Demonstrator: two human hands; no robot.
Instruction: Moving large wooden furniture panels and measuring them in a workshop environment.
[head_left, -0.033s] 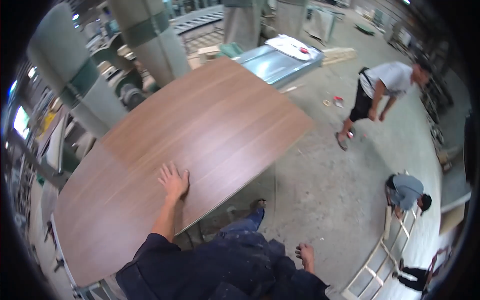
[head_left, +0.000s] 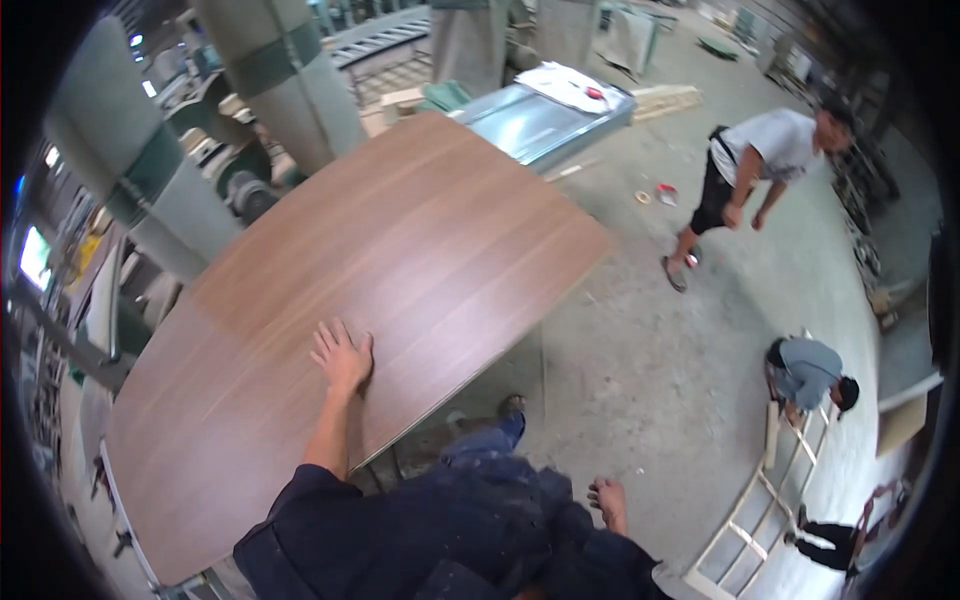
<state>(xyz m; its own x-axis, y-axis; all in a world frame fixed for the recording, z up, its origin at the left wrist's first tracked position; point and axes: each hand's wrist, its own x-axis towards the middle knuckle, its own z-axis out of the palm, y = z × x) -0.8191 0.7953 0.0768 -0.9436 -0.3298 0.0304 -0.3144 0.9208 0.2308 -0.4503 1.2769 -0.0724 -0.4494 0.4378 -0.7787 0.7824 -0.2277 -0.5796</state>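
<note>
A large brown wood-grain panel [head_left: 400, 260] lies flat and fills the middle of the head view. My left hand [head_left: 342, 355] rests palm down on it near its front edge, fingers spread, holding nothing. My right hand [head_left: 608, 502] hangs by my side over the concrete floor, fingers loosely apart and empty. My dark blue sleeve and trousers fill the lower edge, and one foot shows under the panel's edge.
Two green-banded concrete pillars [head_left: 290, 80] stand behind the panel, beside a grey metal-topped table [head_left: 540, 120]. A person in a white shirt [head_left: 765, 150] bends on the right. Another person [head_left: 805, 370] crouches by a white window frame [head_left: 765, 505].
</note>
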